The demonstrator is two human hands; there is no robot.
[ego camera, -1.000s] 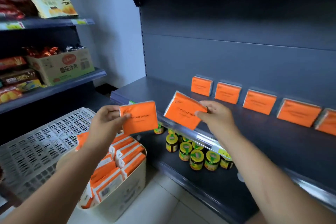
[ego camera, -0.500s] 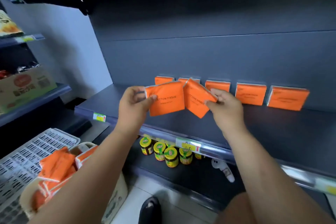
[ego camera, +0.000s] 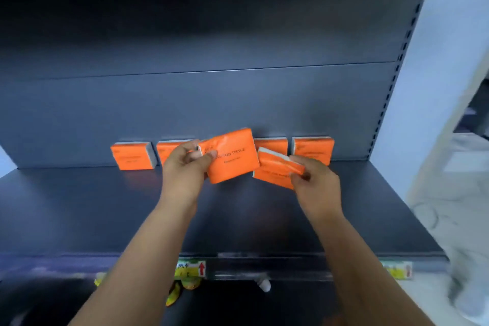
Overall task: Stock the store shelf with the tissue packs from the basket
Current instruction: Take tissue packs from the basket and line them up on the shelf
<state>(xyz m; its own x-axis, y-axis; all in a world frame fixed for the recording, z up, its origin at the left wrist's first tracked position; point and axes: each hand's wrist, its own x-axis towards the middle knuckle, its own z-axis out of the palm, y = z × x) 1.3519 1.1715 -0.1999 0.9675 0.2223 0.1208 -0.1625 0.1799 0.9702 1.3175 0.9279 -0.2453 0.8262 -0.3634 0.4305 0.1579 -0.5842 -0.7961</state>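
Gripped at its left edge by the left hand: a flat orange tissue pack, front facing outward, printed "COTTON TISSUE" in black. Pinched in the right hand: a second tissue pack, tilted, white side showing, print partly covered by fingers. Both held over a dark store shelf. Behind, upright against the back panel, a row of packs, the middle one mostly hidden. Blurred price tags on the shelf edge; below, too dark to tell.
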